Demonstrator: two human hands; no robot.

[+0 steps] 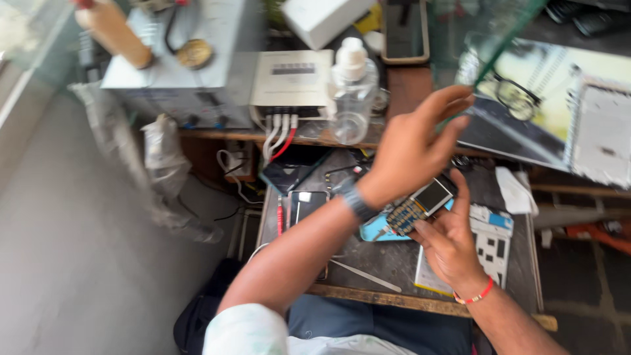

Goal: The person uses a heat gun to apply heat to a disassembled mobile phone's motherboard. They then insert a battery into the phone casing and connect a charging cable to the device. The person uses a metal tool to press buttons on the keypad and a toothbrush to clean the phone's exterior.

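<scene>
Phone gripped in right hand, fingers curled around it, near table centre. Left hand raised farther, fingers spread, empty, below bottle.

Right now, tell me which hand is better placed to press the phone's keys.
Left, probably. The right hand already grips the keypad phone from below, so it is occupied. The left hand is empty, open and raised just above the phone, free to come down on the keys.
</scene>
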